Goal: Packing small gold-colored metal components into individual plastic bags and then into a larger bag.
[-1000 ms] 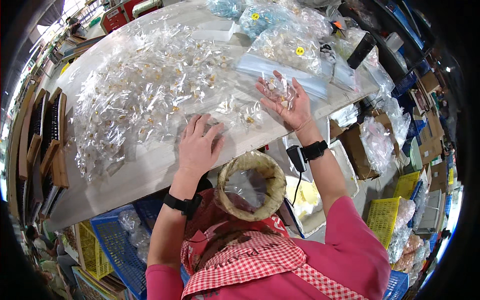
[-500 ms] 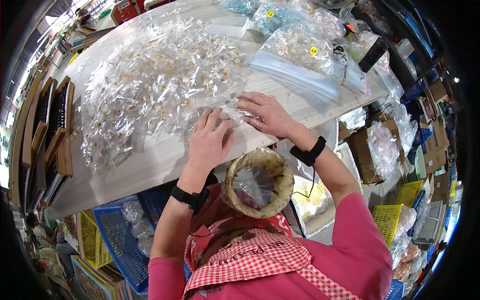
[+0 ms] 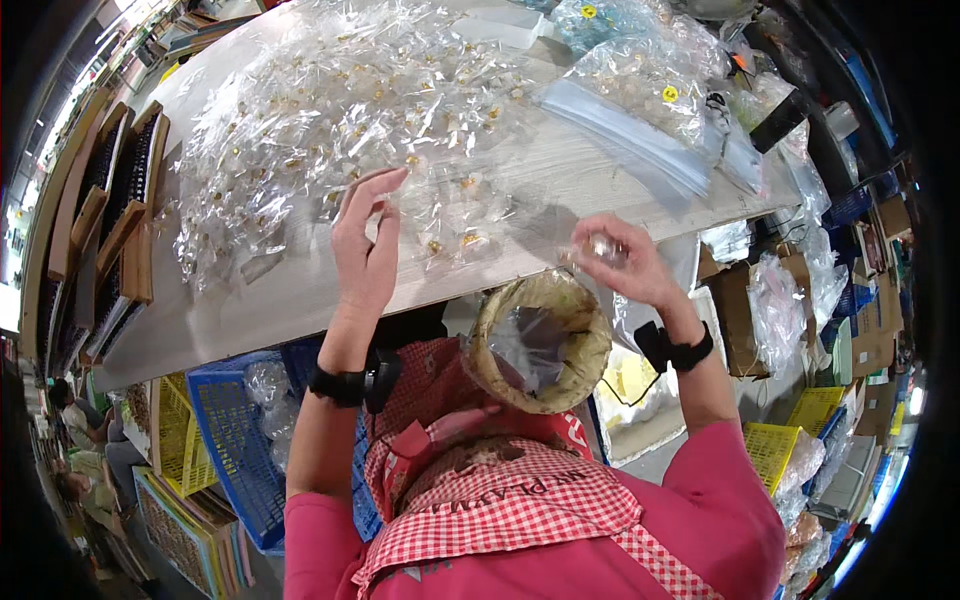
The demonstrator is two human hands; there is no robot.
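Crinkly clear packets [image 3: 340, 130] cover my surface [image 3: 300, 300]. My right hand [image 3: 625, 262] pinches one small packet [image 3: 603, 246] above the basket [image 3: 540, 340]; my left hand [image 3: 366, 250] is spread over the pile. They look light, slippery; I pinch corners.

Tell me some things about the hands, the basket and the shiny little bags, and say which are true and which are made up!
1. The right hand holds a small clear packet. True.
2. The left hand grips the round woven basket. False: it is raised over the heap of clear packets on the table.
3. The basket sits below the table edge. True.
4. The crate beside the left arm is red. False: it is blue.
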